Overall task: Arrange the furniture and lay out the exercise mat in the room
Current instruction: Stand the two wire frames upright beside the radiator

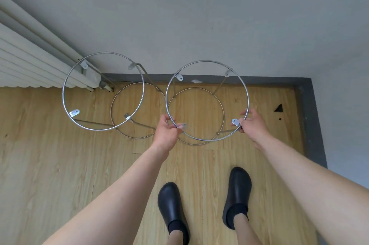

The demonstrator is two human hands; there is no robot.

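Near the middle of the view we hold the right stand [206, 60] by its top ring with 2 hands. Our left hand [168, 131] grips the ring at its lower left, fingers curled round the wire. Our right hand [252, 124] grips it at the lower right, just beside a small metal tab [235, 122]. This stand is right of centre, before the grey wall [199, 15]; whether it rests on the wood floor [50, 165] we cannot tell. The left stand [105, 52] is just beside it. A white radiator [24, 61] is at the upper left, 2 black shoes [171, 204] at the bottom.
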